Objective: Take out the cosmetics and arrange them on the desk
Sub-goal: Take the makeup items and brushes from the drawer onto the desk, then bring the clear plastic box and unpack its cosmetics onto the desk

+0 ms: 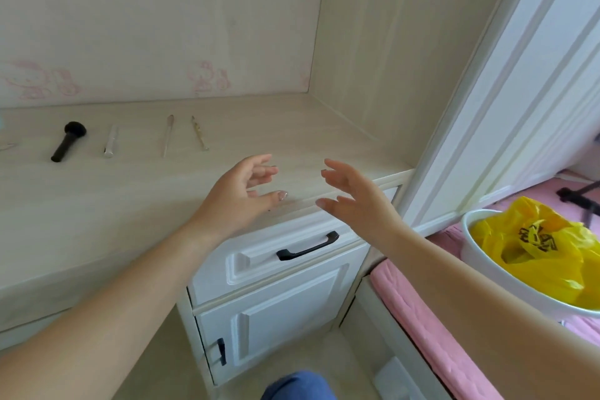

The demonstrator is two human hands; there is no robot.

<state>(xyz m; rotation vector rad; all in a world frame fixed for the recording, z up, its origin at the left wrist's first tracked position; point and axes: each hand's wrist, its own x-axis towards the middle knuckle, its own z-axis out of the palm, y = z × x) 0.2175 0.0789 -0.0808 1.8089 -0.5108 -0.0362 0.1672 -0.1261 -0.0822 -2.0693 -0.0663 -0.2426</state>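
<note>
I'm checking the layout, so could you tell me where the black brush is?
The black brush lies at the desk's left, beside the silver tube.

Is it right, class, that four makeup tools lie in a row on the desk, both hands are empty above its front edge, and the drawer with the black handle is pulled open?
Not quite. The head view shows the drawer closed. The rest holds: four makeup tools lie along the desk, and the left hand and right hand hold nothing.

Bare pale wood desk top (pixel 324 127) ahead of my hands. Black makeup brush (pixel 68 144), silver tube (pixel 110 141) and two thin sticks (pixel 185 135) line its back-left. Side panel (pixel 373 58) walls off the right.
</note>
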